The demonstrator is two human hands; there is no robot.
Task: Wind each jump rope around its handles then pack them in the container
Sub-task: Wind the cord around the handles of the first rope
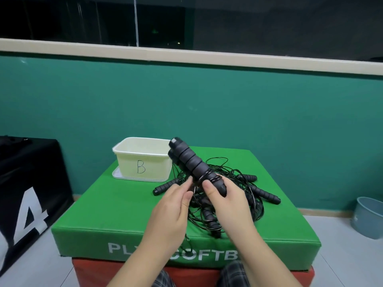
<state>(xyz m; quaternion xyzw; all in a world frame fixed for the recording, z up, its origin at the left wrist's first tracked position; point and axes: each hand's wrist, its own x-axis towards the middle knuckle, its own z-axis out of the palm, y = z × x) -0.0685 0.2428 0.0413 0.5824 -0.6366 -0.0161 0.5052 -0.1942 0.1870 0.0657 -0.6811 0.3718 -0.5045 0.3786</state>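
From the head view, the right hand [226, 195] curls its fingers round the lower end of a pair of black jump-rope handles [193, 162] held tilted up toward the left, while the left hand [174, 204] pinches the thin black cord [196, 180] wound at their base. Beneath them a tangled pile of ropes [234, 195] lies on the green mat [124, 204]. The cream container [143, 160] marked B stands at the mat's far-left corner.

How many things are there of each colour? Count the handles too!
Black jump rope handles, as far as I can see: 6, with 2 held together, 1, 1, 1 and 1 in the tangle
White container: 1
White lid under it: 1
Green mat: 1
Blue bucket: 1
Total: 10
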